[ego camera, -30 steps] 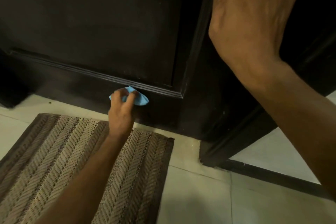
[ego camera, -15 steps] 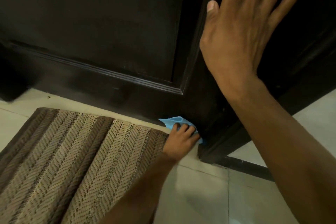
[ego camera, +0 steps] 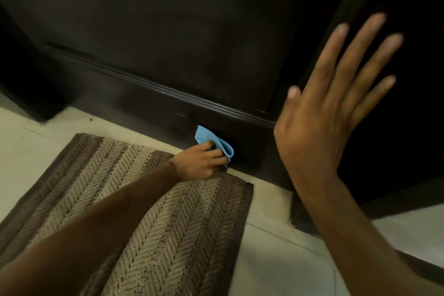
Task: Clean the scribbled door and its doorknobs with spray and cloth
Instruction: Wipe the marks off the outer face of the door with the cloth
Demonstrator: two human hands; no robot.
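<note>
The dark brown door (ego camera: 168,31) fills the top of the view, with a moulded ridge running across its lower panel. My left hand (ego camera: 200,162) grips a crumpled blue cloth (ego camera: 216,143) and holds it against the door's bottom rail, just above the floor. My right hand (ego camera: 326,113) is raised with fingers spread straight, in front of the door's right edge; whether it touches the wood I cannot tell. No doorknob or spray bottle is in sight.
A brown and beige woven mat (ego camera: 144,211) lies on the pale tiled floor (ego camera: 276,259) in front of the door, under my left forearm. A dark door frame (ego camera: 408,199) stands at the right, with a dark threshold strip along the floor.
My left hand with the cloth has slid back leftward and slightly up along the bottom rail from the door's lower right corner. My right hand has dropped lower in view.
</note>
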